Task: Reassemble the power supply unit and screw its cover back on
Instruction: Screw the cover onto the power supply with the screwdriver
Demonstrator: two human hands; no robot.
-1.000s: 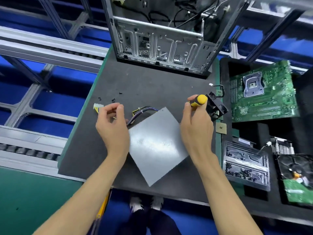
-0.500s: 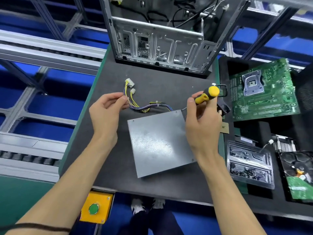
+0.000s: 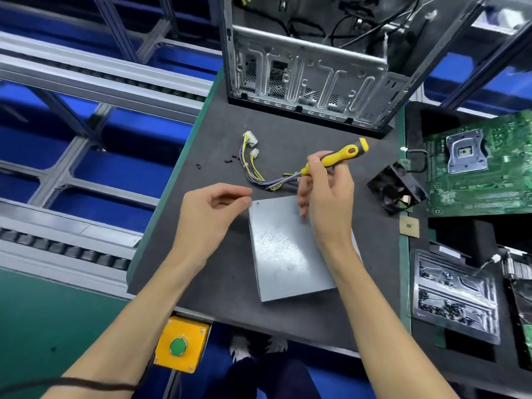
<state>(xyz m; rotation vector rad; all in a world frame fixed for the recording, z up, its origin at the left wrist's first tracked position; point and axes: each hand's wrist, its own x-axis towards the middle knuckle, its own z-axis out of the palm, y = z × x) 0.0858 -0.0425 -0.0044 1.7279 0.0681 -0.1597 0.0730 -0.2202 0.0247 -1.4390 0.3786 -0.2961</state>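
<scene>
Here the power supply unit [image 3: 290, 249] lies flat on the dark mat [image 3: 218, 272], near the front edge, with its grey cover up and a small screw hole [image 3: 257, 202] showing at its far left corner. Its cable bundle [image 3: 259, 174] runs out to the far left, so it is not in the way of the cover.

The left hand [image 3: 210, 214] is just at that corner, thumb and forefinger pressed together. It probably pinches a screw for the hole, but nothing can be seen between the tips. The right hand [image 3: 325, 197] grips the yellow screwdriver [image 3: 334, 158] with thumb and first fingers, the handle pointing far and right, the tip toward the cables; the other fingers rest on the far edge of the cover, I think to keep it from sliding.

A few loose black screws [image 3: 229, 160] lie on the mat to the far left, within easy reach. The open computer case [image 3: 311, 82] stands behind.
</scene>
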